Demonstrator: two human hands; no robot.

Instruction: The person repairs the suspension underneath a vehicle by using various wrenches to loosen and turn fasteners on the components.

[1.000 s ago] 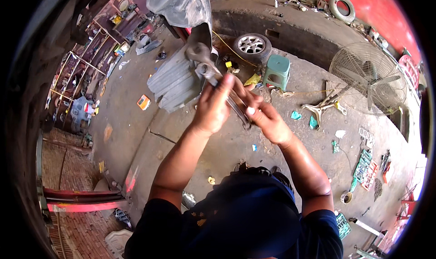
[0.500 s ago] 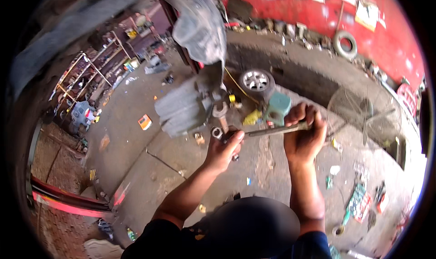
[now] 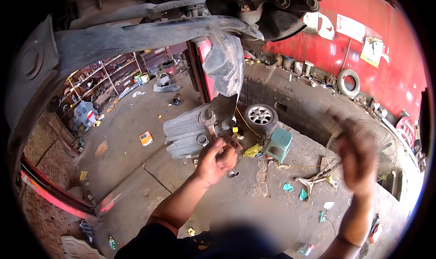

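Observation:
My left hand [image 3: 215,162] is closed around an open-ended wrench [image 3: 209,121], whose jaw points up and away from me. A ring-shaped tool end [image 3: 203,140] shows beside the fist, and another metal end [image 3: 233,173] pokes out below it. My right hand [image 3: 359,161] is raised off to the right, in front of the standing fan, and its fingers are smeared by motion. Whether it holds anything is not visible. Overhead, a dark metal suspension arm [image 3: 150,37] of a raised vehicle crosses the view, with a dusty plastic liner [image 3: 225,61] hanging down from it.
A wheel [image 3: 260,117] lies on the floor near a green plastic stool [image 3: 278,142]. Grey panels [image 3: 184,129] are spread left of them. A wire-caged fan [image 3: 363,143] stands at the right. Along the red wall [image 3: 318,45] sit a tyre [image 3: 348,83] and clutter.
My right hand has come away from the long metal tool stretched between both hands and moved right. The left hand stays closed on the wrench. My view has tilted up, showing more underbody.

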